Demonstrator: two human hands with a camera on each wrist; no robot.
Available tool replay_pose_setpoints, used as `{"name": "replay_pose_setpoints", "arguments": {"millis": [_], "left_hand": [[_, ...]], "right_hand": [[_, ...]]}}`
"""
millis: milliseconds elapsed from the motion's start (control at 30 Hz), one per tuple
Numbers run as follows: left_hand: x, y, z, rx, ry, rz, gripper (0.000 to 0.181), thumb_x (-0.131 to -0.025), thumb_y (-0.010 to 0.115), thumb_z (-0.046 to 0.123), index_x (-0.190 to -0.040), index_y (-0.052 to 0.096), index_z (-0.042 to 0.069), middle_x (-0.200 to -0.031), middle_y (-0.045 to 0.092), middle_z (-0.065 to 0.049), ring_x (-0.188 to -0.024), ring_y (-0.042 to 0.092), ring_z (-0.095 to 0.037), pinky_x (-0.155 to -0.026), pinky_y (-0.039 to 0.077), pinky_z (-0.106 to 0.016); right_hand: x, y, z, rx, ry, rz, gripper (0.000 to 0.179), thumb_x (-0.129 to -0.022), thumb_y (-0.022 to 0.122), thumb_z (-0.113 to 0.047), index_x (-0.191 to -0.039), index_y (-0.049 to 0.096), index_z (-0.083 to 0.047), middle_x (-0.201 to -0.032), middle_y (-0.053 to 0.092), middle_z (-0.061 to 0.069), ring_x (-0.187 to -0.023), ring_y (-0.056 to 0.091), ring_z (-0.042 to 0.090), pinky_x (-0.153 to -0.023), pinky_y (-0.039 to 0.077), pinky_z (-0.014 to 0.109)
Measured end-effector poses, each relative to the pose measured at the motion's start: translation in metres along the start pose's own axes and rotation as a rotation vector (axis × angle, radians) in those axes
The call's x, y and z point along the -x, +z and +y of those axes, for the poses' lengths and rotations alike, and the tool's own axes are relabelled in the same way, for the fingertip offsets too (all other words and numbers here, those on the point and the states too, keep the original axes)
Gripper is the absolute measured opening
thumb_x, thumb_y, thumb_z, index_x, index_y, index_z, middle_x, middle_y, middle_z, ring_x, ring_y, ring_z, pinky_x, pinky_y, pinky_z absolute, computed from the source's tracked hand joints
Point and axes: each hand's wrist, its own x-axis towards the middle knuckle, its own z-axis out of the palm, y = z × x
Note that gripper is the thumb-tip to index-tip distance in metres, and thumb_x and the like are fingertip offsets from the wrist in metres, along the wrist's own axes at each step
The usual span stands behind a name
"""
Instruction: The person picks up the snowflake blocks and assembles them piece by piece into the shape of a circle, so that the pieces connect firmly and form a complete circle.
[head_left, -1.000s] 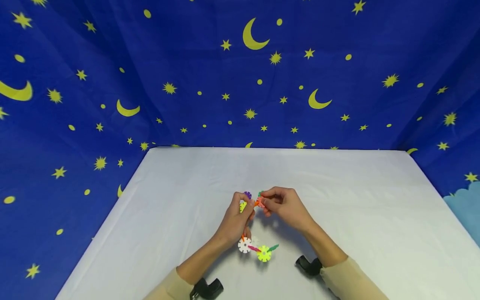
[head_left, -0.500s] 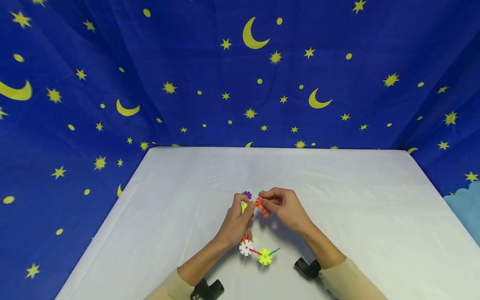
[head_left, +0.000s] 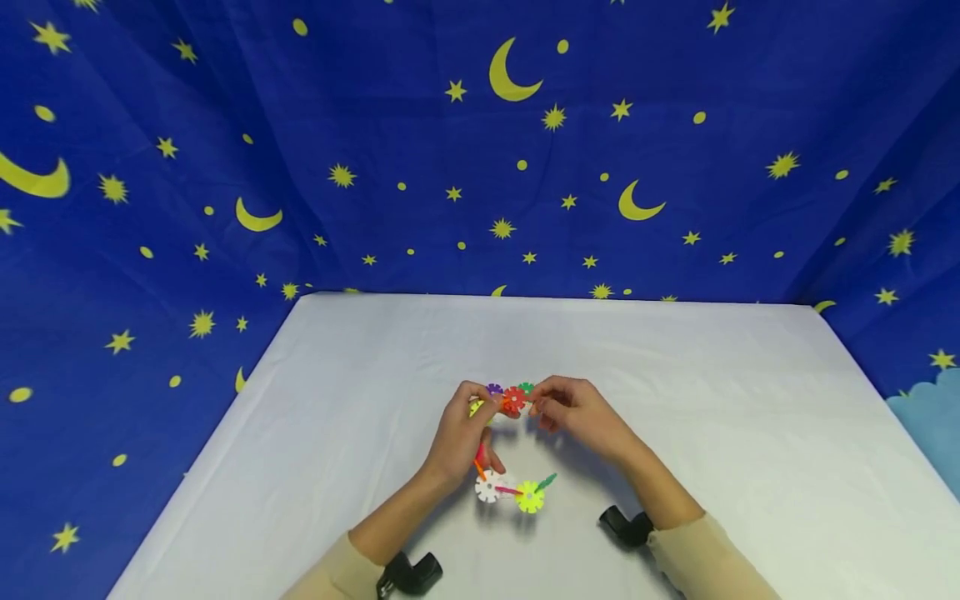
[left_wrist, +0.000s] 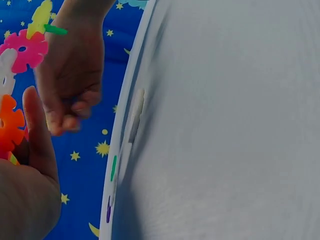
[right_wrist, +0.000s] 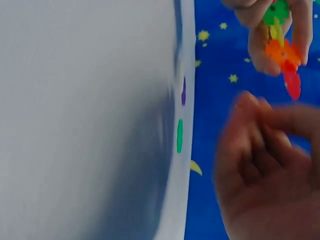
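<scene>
My left hand (head_left: 456, 433) holds a chain of interlocking snowflake discs with notched rims. At the chain's far end a red disc (head_left: 514, 399) sticks out past the left fingertips, joined to an orange disc (right_wrist: 281, 52). The other end curves below the hand, through a white disc (head_left: 487, 487) and a pink one to a yellow disc (head_left: 529, 497) and a green disc (head_left: 547, 482) at the tip. My right hand (head_left: 579, 414) is just right of the red disc. In the right wrist view its fingers are bent, thumb near the fingertips, with nothing between them.
A loose purple disc (head_left: 494, 388) and a loose green disc (head_left: 527, 387) lie on the white table (head_left: 712, 433) beyond the hands. A blue curtain (head_left: 420, 125) with moons and stars surrounds the table's back and sides. Black wrist mounts (head_left: 624, 528) hang at the forearms.
The right hand has let go of the red disc and drawn slightly right, so the disc now shows fully. The left hand has tilted, and the chain's lower end has shifted slightly upward.
</scene>
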Motion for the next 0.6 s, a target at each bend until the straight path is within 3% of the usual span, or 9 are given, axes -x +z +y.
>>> {"name": "replay_pose_setpoints", "arguments": {"millis": [133, 267, 400, 600], "left_hand": [[-0.001, -0.003, 0.004, -0.006, 0.01, 0.011, 0.028, -0.103, 0.048, 0.027, -0.125, 0.044, 0.01, -0.105, 0.063, -0.028, -0.031, 0.043, -0.02, -0.04, 0.05, -0.052], [0.003, -0.002, 0.015, -0.042, 0.017, -0.016, 0.033, -0.105, 0.041, 0.019, -0.137, 0.047, 0.015, -0.104, 0.056, -0.032, -0.033, 0.044, -0.018, -0.039, 0.051, -0.046], [0.008, 0.001, 0.026, -0.078, 0.04, -0.055, 0.035, -0.105, 0.038, 0.015, -0.138, 0.05, 0.011, -0.102, 0.054, -0.032, -0.036, 0.044, -0.016, -0.04, 0.052, -0.039], [0.001, -0.003, 0.009, -0.087, 0.031, -0.103, 0.037, -0.106, 0.039, 0.02, -0.14, 0.05, 0.017, -0.106, 0.055, -0.027, -0.037, 0.044, -0.018, -0.044, 0.053, -0.044]], "right_hand": [[0.001, 0.003, 0.006, 0.234, -0.052, -0.228, 0.014, -0.093, 0.058, -0.004, -0.103, 0.068, -0.006, -0.089, 0.066, 0.004, -0.075, 0.06, 0.016, -0.066, 0.053, 0.03], [0.001, 0.012, 0.008, 0.367, -0.155, -0.409, 0.025, -0.087, 0.069, -0.007, -0.11, 0.07, -0.017, -0.088, 0.061, -0.004, -0.076, 0.054, 0.01, -0.067, 0.048, 0.023], [0.002, 0.018, 0.006, 0.502, -0.247, -0.435, 0.039, -0.077, 0.077, -0.004, -0.11, 0.072, -0.024, -0.084, 0.054, -0.005, -0.07, 0.048, 0.01, -0.062, 0.042, 0.02], [0.004, 0.021, 0.005, 0.537, -0.228, -0.441, 0.046, -0.072, 0.073, 0.008, -0.103, 0.074, -0.026, -0.087, 0.053, -0.008, -0.069, 0.048, 0.007, -0.063, 0.043, 0.019]]}}
